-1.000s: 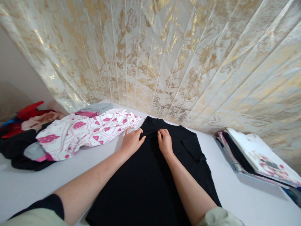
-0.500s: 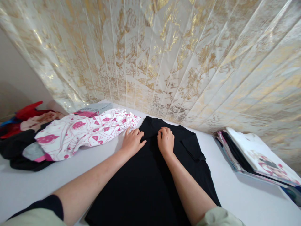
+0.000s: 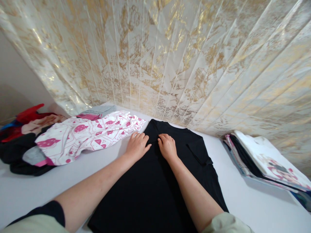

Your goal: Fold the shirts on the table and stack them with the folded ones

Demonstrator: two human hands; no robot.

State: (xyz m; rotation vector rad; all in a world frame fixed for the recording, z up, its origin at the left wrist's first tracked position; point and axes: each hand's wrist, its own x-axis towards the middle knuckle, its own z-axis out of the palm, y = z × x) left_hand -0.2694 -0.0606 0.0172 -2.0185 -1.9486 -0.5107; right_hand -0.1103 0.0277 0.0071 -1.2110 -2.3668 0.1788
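two bare hands resting on a black shirt spread over a white table

two forearms reach away from the viewer, side by side, onto a black shirt (image 3: 155, 194) that lies flat down the middle of a white table (image 3: 243, 204). the shirt's neck end points to the far edge, close against a white and gold curtain (image 3: 170, 58) that fills the whole background in hanging pleats. a flap of the shirt's own cloth lies folded over on its right side.

the left hand (image 3: 137, 145) lies palm down with its fingers straight and together, loose, on the shirt's left edge near the neck; its fingertips come just beside a white garment with a pink print (image 3: 89, 134). the right hand (image 3: 167, 146) sits just beside it, nearer the middle of the neck, with its fingers bent downward into the cloth. whether those fingers pinch a fold or only press on it cannot be told. the two hands are close but not touching.

left of the printed garment, a loose heap of clothes (image 3: 19, 142) in red, black and grey sprawls at the table's left end. well apart on the right, a pile of folded clothes (image 3: 264, 161) lies neatly, a white printed top uppermost. pale short sleeves show at the bottom edge.
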